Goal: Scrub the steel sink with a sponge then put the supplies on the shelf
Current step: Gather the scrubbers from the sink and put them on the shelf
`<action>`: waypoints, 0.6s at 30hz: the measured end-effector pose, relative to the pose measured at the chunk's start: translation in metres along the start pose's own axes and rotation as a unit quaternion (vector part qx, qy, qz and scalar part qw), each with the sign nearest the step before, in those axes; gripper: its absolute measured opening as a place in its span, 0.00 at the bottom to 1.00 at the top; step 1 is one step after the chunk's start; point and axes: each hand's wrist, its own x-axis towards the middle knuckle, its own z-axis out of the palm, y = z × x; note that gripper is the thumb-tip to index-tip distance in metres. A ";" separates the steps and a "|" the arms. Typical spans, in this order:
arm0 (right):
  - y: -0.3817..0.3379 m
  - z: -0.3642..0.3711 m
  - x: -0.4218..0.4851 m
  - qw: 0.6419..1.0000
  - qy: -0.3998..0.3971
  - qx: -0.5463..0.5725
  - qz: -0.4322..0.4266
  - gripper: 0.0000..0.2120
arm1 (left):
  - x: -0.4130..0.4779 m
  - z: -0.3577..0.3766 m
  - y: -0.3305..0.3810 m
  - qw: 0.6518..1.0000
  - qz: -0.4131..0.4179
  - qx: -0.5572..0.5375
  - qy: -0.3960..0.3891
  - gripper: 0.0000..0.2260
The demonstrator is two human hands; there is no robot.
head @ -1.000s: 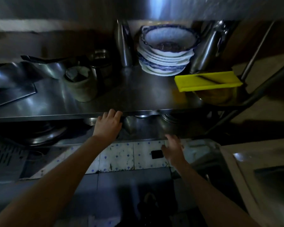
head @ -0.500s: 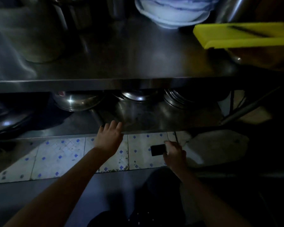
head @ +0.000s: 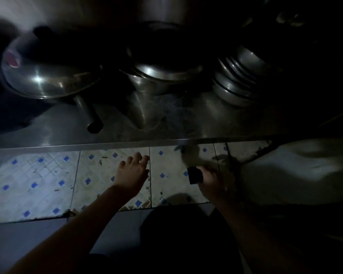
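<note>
**Dark sponge in the right hand, just short of the low shelf**

Beyond and left of the left hand, a steel pan lies on the low steel shelf, its handle pointing toward the hands. The left hand hovers over the tiled floor, fingers spread and holding nothing, just short of the shelf edge. Straight beyond it sit stacked steel pots. The right hand, blurred and in shadow, is closed on a small dark sponge, also over the tiles near the shelf edge. Beyond it stands a stack of steel bowls.
</note>
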 end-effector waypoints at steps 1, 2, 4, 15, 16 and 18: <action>0.004 0.007 0.006 1.000 0.001 -0.009 -0.023 0.22 | 0.005 0.010 -0.001 1.000 0.000 0.001 -0.005 0.21; 0.005 0.010 0.010 0.999 -0.001 -0.016 -0.042 0.20 | 0.011 0.019 -0.001 1.000 0.000 0.000 -0.009 0.21; 0.013 0.022 0.021 0.997 0.031 -0.033 -0.062 0.16 | 0.020 0.035 0.000 1.000 0.003 -0.007 -0.014 0.21; 0.053 0.059 0.054 0.970 -0.157 -0.181 -0.050 0.34 | 0.042 0.090 0.004 0.999 -0.002 -0.009 -0.049 0.21; 0.053 0.057 0.054 0.968 -0.151 -0.195 -0.052 0.33 | 0.043 0.092 0.003 0.999 -0.004 -0.008 -0.049 0.21; 0.051 0.054 0.052 0.965 -0.124 -0.224 -0.064 0.32 | 0.043 0.093 0.001 0.999 -0.005 -0.008 -0.052 0.21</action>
